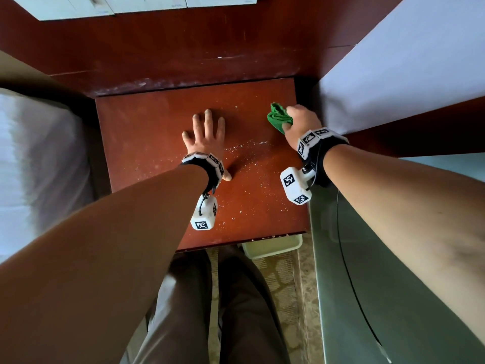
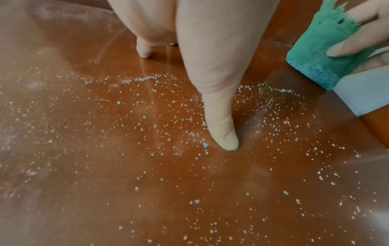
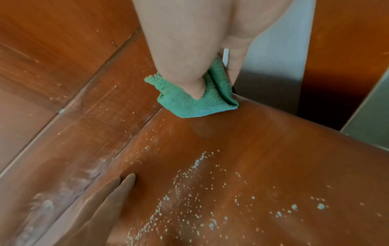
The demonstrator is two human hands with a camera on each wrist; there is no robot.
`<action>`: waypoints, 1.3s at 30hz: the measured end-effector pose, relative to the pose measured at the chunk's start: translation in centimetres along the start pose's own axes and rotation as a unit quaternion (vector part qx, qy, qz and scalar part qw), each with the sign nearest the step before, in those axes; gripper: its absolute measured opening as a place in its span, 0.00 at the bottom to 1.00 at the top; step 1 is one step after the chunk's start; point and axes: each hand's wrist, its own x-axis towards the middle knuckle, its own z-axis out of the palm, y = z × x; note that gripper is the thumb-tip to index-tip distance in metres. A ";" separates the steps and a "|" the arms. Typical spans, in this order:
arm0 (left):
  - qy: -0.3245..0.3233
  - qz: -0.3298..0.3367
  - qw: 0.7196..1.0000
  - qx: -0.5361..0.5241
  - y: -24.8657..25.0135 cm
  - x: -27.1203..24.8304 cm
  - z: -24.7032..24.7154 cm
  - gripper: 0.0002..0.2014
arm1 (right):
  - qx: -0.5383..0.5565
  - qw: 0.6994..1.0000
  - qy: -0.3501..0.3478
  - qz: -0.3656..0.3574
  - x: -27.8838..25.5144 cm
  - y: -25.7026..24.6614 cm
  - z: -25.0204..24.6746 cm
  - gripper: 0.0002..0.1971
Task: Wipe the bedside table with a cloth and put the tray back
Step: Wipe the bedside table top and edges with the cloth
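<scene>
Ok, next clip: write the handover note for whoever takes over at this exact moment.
Left hand: open, flat on the bedside table.
Right hand: grips the green cloth, pressed at the table's far right corner.
Done: little; white crumbs are scattered over the middle and near side.
Left: wipe the top, then put the tray back. A pale tray-like container shows below the front edge; whether it is that tray is unclear.

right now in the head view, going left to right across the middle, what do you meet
bed → table → left hand, flat on the table → crumbs → cloth → right hand, gripping the cloth → white sheet
</scene>
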 end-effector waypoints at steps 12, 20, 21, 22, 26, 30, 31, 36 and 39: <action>-0.001 0.005 1.000 -0.014 -0.7 -0.2 0.0 0.80 | -0.052 0.972 -0.211 -0.092 -7.0 1.1 3.8 0.15; 0.009 0.006 1.000 -0.010 -1.2 -0.1 0.4 0.80 | 0.034 0.999 -0.013 -0.027 -2.5 -1.0 1.1 0.05; 0.009 0.006 1.000 -0.009 -1.2 0.0 0.5 0.80 | 0.040 0.999 0.012 -0.021 -1.8 -1.3 0.9 0.05; 0.008 0.006 1.000 -0.008 -1.2 0.0 0.5 0.80 | 0.047 0.998 0.027 -0.016 -1.1 -1.6 0.8 0.04; 0.018 0.003 1.000 -0.011 -1.1 0.1 0.6 0.80 | 0.052 0.998 0.032 -0.018 0.5 -2.7 1.3 0.02; 0.008 0.001 1.000 -0.008 -1.0 0.0 0.4 0.79 | 0.021 0.999 -0.017 -0.044 -0.3 -3.5 2.4 0.08; 0.008 0.001 1.000 -0.009 -0.9 0.0 0.4 0.80 | 0.007 0.997 -0.041 -0.058 -0.8 -3.6 2.8 0.10; 0.007 0.000 1.000 -0.014 -0.9 -0.1 0.1 0.80 | -0.025 0.974 -0.182 -0.135 -3.7 -2.8 3.6 0.15; 0.006 0.002 1.000 -0.016 -0.9 -0.3 0.0 0.80 | -0.053 0.960 -0.227 -0.156 -4.8 -2.0 3.7 0.17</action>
